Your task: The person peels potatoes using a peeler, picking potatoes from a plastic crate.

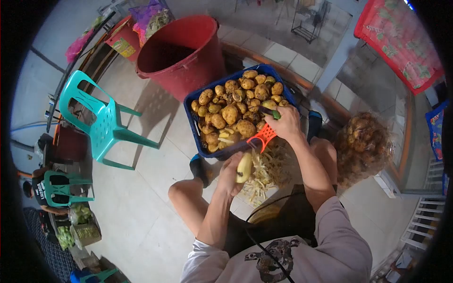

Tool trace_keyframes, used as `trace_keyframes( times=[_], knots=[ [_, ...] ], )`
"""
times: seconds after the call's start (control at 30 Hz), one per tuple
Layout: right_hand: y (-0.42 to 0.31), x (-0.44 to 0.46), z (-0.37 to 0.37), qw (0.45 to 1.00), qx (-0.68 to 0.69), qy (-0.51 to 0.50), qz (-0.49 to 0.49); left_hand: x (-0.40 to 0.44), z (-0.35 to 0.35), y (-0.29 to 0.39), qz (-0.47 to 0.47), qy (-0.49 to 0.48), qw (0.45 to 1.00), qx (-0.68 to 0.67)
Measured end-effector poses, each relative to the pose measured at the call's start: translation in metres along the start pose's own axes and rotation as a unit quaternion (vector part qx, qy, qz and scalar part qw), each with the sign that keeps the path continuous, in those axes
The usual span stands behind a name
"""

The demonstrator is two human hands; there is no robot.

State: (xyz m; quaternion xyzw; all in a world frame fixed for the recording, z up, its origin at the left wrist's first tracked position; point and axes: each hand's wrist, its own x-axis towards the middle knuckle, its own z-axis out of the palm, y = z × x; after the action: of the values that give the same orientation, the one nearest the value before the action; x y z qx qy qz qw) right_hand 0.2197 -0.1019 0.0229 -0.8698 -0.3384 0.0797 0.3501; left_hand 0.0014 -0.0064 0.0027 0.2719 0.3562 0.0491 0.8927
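My left hand is closed around a mostly peeled, pale yellow potato with a dark spot on it. In my right hand is a peeler with an orange head; its dark and green handle end sticks out past my fingers. The peeler's head is just above and right of the potato; whether the blade touches it I cannot tell. Below both hands, a heap of peelings lies on the floor. Beyond them stands a blue crate full of unpeeled, dirt-covered potatoes.
A large red tub stands behind the crate. To the left is a green plastic chair. A clear bag of potatoes sits by my right leg. Farther left, another person is beside bags of green produce.
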Motion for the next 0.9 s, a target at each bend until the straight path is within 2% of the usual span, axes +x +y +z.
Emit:
trace_keyframes(
  times=[0.03, 0.1, 0.17, 0.2, 0.23, 0.27, 0.3, 0.37, 0.43, 0.5, 0.53, 0.57, 0.63, 0.7, 0.83, 0.9],
  knots=[
    [0.007, 0.002, 0.002, 0.999, -0.013, -0.004, 0.03, -0.001, 0.002, 0.001, 0.017, -0.018, 1.0, -0.007],
    [0.013, -0.001, 0.004, 0.998, -0.028, -0.011, 0.06, 0.004, 0.004, 0.011, 0.004, 0.049, 0.993, -0.106],
    [-0.001, -0.01, 0.007, 0.995, -0.061, -0.082, 0.01, 0.024, -0.031, 0.005, 0.032, 0.032, 0.989, -0.143],
    [-0.013, -0.012, 0.006, 0.984, -0.037, -0.165, 0.055, 0.022, -0.026, 0.009, 0.039, 0.035, 0.988, -0.144],
    [-0.014, -0.02, 0.015, 0.988, -0.017, -0.152, -0.017, 0.019, -0.015, 0.013, 0.094, 0.099, 0.981, -0.135],
    [-0.017, -0.026, 0.025, 0.986, -0.016, -0.162, -0.031, 0.016, -0.011, 0.014, 0.147, 0.163, 0.967, -0.127],
    [-0.023, -0.03, 0.031, 0.984, -0.016, -0.172, -0.045, 0.015, -0.015, 0.014, 0.152, 0.167, 0.966, -0.13],
    [-0.032, -0.033, 0.032, 0.982, -0.012, -0.177, -0.06, 0.017, -0.023, 0.013, 0.204, 0.141, 0.964, -0.092],
    [-0.038, -0.028, 0.027, 0.981, -0.013, -0.176, -0.075, 0.013, -0.013, 0.02, 0.234, 0.15, 0.952, -0.126],
    [-0.038, -0.023, 0.026, 0.977, 0.018, -0.211, -0.022, 0.011, -0.017, 0.019, 0.26, 0.13, 0.952, -0.098],
    [-0.03, -0.02, 0.03, 0.983, 0.016, -0.177, -0.04, 0.012, -0.019, 0.02, 0.259, 0.128, 0.953, -0.096],
    [-0.024, -0.017, 0.031, 0.982, 0.018, -0.184, -0.04, 0.012, -0.021, 0.02, 0.258, 0.135, 0.952, -0.097],
    [-0.026, -0.005, 0.024, 0.986, 0.075, -0.149, -0.004, 0.016, -0.021, 0.022, 0.274, 0.067, 0.954, -0.103],
    [-0.025, 0.002, 0.022, 0.984, 0.101, -0.15, 0.004, 0.017, -0.02, 0.023, 0.275, 0.061, 0.954, -0.105],
    [-0.014, 0.008, 0.037, 0.981, 0.119, -0.15, -0.036, 0.02, -0.017, 0.028, 0.261, 0.025, 0.955, -0.136],
    [-0.021, 0.01, 0.031, 0.983, 0.113, -0.139, -0.042, 0.02, -0.011, 0.029, 0.258, 0.047, 0.954, -0.147]
  ],
)
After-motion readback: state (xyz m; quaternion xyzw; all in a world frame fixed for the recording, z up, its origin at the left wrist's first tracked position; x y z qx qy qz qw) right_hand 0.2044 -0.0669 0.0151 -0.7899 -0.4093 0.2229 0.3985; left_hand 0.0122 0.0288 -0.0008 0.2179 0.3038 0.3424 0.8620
